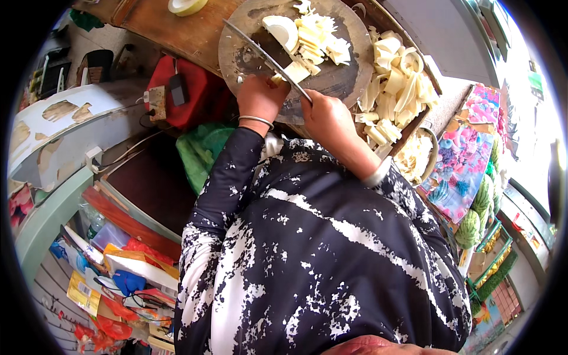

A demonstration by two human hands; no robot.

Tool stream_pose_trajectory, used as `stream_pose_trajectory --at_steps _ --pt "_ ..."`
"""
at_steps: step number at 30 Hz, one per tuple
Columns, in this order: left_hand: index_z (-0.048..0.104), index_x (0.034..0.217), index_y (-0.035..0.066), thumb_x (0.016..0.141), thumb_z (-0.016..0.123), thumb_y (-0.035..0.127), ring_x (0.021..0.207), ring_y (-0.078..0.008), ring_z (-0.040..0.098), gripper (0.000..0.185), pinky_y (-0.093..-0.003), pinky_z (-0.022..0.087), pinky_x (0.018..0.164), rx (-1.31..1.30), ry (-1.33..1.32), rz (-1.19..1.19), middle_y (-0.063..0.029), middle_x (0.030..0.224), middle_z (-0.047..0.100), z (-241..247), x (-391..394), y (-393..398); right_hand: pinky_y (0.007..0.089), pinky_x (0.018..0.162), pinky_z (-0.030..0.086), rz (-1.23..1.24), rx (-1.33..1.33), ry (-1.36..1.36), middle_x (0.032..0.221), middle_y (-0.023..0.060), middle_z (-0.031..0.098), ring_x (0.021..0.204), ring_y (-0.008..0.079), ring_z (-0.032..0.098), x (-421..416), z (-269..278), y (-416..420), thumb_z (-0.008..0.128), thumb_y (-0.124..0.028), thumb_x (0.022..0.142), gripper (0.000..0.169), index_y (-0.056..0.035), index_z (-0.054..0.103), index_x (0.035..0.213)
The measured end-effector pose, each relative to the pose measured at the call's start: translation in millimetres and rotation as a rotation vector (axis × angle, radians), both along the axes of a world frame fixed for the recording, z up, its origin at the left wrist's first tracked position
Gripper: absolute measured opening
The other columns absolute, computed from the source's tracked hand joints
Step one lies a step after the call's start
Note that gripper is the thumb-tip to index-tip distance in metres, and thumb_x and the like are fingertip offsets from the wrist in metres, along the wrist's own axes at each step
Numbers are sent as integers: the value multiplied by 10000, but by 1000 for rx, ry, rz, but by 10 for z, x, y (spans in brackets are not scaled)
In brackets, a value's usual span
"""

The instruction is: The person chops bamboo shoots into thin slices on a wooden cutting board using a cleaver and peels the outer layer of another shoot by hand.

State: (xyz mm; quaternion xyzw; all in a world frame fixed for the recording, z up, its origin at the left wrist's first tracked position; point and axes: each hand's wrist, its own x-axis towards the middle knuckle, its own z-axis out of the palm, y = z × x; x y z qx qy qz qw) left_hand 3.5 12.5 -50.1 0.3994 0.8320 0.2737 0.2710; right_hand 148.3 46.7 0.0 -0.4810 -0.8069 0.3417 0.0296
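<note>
My right hand is closed around the handle of a large knife, whose blade slants across a round wooden chopping board. Close to the blade on its near side, my left hand rests at the board with curled fingers on a pale yellow vegetable piece; how firmly it is held is hidden. Just beyond the blade lies a cut pale block. Farther up the board are a pale half-round chunk, probably bamboo shoot, and a heap of sliced pieces.
Pale peelings and slices fill the wooden surface right of the board. A metal bowl of shreds stands nearer my right arm. A yellow-green roll of tape lies at upper left. A red stool and green plastic bag are at left.
</note>
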Motion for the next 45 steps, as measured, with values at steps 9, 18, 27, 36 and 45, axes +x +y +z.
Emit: stream_pose_trajectory --at_steps 9,18,27,36,45 --pt "649 631 10 694 707 351 691 -359 629 351 -422 498 633 -5 9 24 -201 702 621 -27 5 -29 493 683 506 11 -33 -13 733 233 637 731 420 628 5 -104 27 517 -215 889 230 -18 632 858" --pt "640 611 6 692 702 307 635 -366 613 318 -429 487 594 163 145 25 -195 631 598 -182 21 -101 498 666 502 28 -65 -49 730 229 636 716 420 624 17 -180 42 518 -220 890 220 -29 624 867" --pt "640 623 13 707 699 277 652 -359 608 284 -421 482 599 167 121 30 -178 668 604 -223 1 -108 506 665 493 35 -106 -33 727 243 623 721 427 614 32 -180 16 512 -213 889 224 -17 616 858" --pt "630 602 13 697 666 240 670 -374 593 249 -451 470 617 206 77 47 -196 691 587 -223 -6 -97 503 678 492 21 -105 -9 728 247 622 727 436 611 48 -152 9 523 -210 883 233 -3 622 838" --pt "616 582 8 671 675 207 660 -373 585 225 -448 475 616 243 90 53 -196 679 574 -245 1 -135 499 683 489 6 -157 0 732 262 616 741 436 610 27 -219 17 531 -205 877 244 14 617 811"
